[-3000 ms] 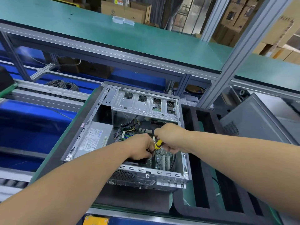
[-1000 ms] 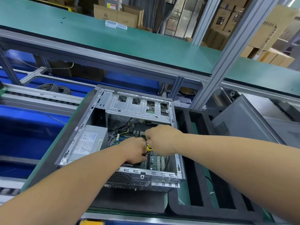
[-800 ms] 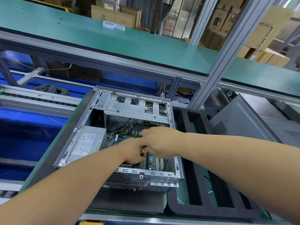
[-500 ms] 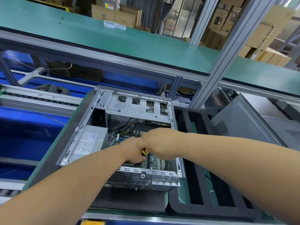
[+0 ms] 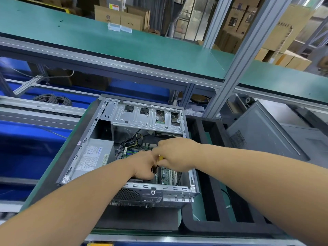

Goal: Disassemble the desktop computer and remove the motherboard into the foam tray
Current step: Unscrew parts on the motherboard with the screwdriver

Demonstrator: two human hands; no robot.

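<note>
Your right hand (image 5: 174,155) has slid closer to your left hand (image 5: 144,166), both gripping the yellow screwdriver (image 5: 160,158) above the motherboard (image 5: 166,175) (unscrewing continues, likely); foam tray (image 5: 208,157) waits right.

Bare metal case, matt foam and green mat

The computer case (image 5: 147,119) is unpainted sheet metal with a dull silver sheen; its power supply (image 5: 94,155) is grey metal with a paper label. The motherboard (image 5: 167,175) shows glossy green board. The foam tray (image 5: 209,226) is matt black and slightly rough. The counter (image 5: 184,215) has a smooth matt green mat; the side panel (image 5: 262,137) is matt grey; the boxes (image 5: 122,16) are brown cardboard
</note>
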